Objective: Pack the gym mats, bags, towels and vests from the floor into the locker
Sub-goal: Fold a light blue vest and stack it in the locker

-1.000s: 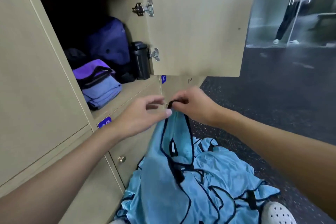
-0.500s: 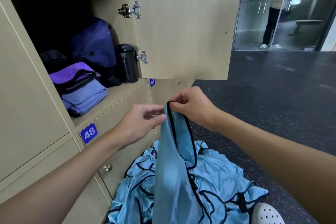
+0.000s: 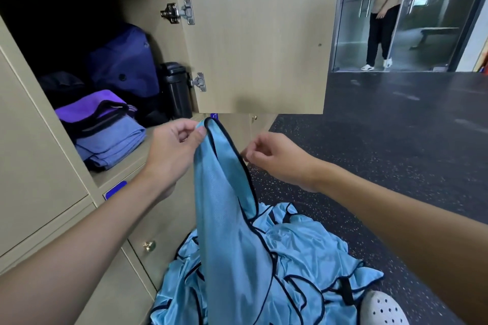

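Open locker (image 3: 124, 169): shelf carries folded purple cloths (image 3: 111, 142) at left, with bare board at the front.
Vest pile (image 3: 303, 253): light blue with black trim, heaped on the floor (image 3: 396, 140) below the locker.
One vest (image 3: 224, 219) hangs lifted out of the pile. Thin, limp, slick mesh, judged near weightless. Best hold: the trimmed shoulder loop.
Left hand (image 3: 171, 153): fingers pinched on the top of that loop.
Right hand (image 3: 277, 158): fingers curled just beside the trim. Cannot tell whether they touch it.

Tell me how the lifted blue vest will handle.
Probably floppy: the blue vest hangs limp where the left hand pinches it. Likely light, since a pinch holds it up. Its sheen suggests slippery fabric, so it may unfold once shelved.
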Tool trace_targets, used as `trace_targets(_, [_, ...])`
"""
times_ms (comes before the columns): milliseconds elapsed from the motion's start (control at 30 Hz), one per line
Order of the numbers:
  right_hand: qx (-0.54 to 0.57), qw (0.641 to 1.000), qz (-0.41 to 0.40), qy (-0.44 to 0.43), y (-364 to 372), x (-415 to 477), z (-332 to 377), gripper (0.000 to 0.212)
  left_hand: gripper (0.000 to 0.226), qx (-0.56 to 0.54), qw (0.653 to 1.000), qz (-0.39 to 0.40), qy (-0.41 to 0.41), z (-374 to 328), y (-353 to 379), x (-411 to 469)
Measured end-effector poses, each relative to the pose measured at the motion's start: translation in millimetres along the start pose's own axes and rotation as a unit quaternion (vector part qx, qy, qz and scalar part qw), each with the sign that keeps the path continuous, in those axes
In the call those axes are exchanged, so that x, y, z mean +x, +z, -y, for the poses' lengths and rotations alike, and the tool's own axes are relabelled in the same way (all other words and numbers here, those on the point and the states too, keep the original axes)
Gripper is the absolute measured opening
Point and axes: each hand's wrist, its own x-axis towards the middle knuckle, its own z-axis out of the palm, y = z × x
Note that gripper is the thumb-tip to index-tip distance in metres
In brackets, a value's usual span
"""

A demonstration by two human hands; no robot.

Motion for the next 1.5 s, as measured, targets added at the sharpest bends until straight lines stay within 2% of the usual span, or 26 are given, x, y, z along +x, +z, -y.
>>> trace_targets(67, [0.055,0.998,0.030,0.016,0,2,1,0.040,0.015,-0.008,1.000,0.028,0.002,-6,1,-3])
trace_targets(100, [0.044,0.998,0.044,0.021,1,2,1,0.046,0.015,-0.011,0.999,0.045,0.003,-8,2,-4])
trace_targets(200, [-0.047,0.998,0.050,0.002,4,-1,-1,0.012,0.016,-0.007,0.999,0.051,0.010,-12,1,-4])
trace_targets(300, [-0.034,0.999,-0.002,-0.003,1,1,0,0.013,0.018,0.008,1.000,0.018,0.007,-9,-7,0])
trace_targets(367, [0.021,1.000,-0.009,0.002,-3,4,-1,0.011,0.018,0.002,1.000,0.024,-0.007,-8,-11,-3])
trace_targets(433, [0.059,0.997,0.045,0.012,-1,4,-1,0.041,0.017,-0.012,0.997,0.068,-0.017,-13,-9,-7])
trace_targets(467, [0.055,0.996,0.071,0.020,3,4,-2,0.046,0.016,-0.015,0.995,0.092,-0.017,-16,-7,-9])
trace_targets(533, [0.019,0.996,0.087,0.017,11,3,-6,0.027,0.014,-0.009,0.993,0.118,-0.013,-20,-4,-9])
trace_targets(567, [0.002,0.998,0.066,0.012,14,4,-7,0.020,0.014,-0.005,0.993,0.113,-0.011,-21,-3,-9])
trace_targets(700, [0.002,1.000,-0.026,0.010,7,7,-1,0.025,0.012,0.021,0.999,0.025,-0.017,-17,-8,-2])
trace_targets(767, [0.038,0.999,-0.032,0.014,6,6,4,0.009,0.015,0.025,1.000,-0.003,-0.017,-19,-7,0])
trace_targets(833, [0.052,0.997,-0.062,-0.004,12,3,7,0.038,0.017,0.019,1.000,-0.017,-0.012,-24,-1,-1])
trace_targets(900, [0.050,0.991,-0.114,-0.041,19,4,11,0.039,0.018,0.009,0.999,-0.037,-0.010,-31,8,-1])
trace_targets(1033, [0.010,0.998,-0.023,-0.062,30,1,16,0.025,0.019,-0.020,0.997,-0.076,-0.023,-39,18,1])
trace_targets(1167, [-0.058,0.994,-0.069,-0.054,31,0,14,0.020,0.015,-0.074,0.993,-0.079,-0.042,-40,21,0])
trace_targets(1267, [-0.049,0.989,-0.133,-0.043,25,5,14,0.020,0.006,-0.060,0.996,-0.039,-0.052,-33,22,-3])
trace_targets(1400, [0.052,0.982,-0.180,-0.008,17,11,18,0.015,0.042,0.060,0.984,0.127,-0.107,-18,22,-20])
trace_targets(1433, [0.065,0.979,-0.192,0.001,16,12,20,0.015,0.044,0.100,0.977,0.154,-0.109,-15,23,-26])
trace_targets(1500, [0.107,0.972,-0.210,0.015,14,13,22,0.019,0.034,0.164,0.964,0.185,-0.098,-8,25,-34])
